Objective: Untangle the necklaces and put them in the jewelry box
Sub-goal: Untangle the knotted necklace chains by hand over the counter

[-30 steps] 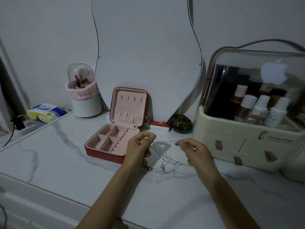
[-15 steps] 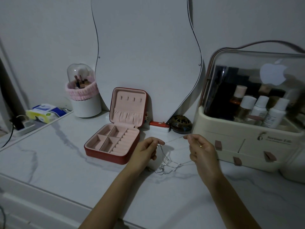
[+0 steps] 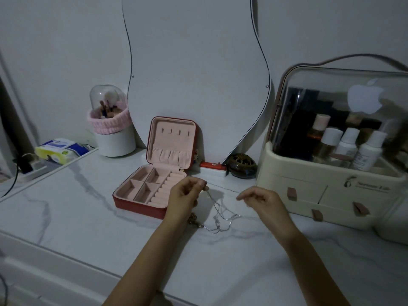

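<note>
A tangle of thin silver necklaces [image 3: 221,214] hangs between my hands and trails onto the marble tabletop. My left hand [image 3: 185,196] pinches a chain at its fingertips, just right of the open red jewelry box [image 3: 141,205] with its pink lined compartments. My right hand [image 3: 261,200] pinches the other end of a strand, which runs taut between both hands. A small gold-toned piece [image 3: 194,219] lies under my left wrist, partly hidden.
A cream cosmetics organizer [image 3: 329,195] with bottles stands at the right. A wavy mirror [image 3: 194,74] leans on the wall behind the box, with a dark round dish [image 3: 241,165] at its foot. A brush holder [image 3: 111,129] and tissue pack [image 3: 60,151] sit far left.
My right hand has dropped lower and my left hand has lifted slightly. The strand between them stays stretched, and the tangle has loosened and spread wider on the table.
</note>
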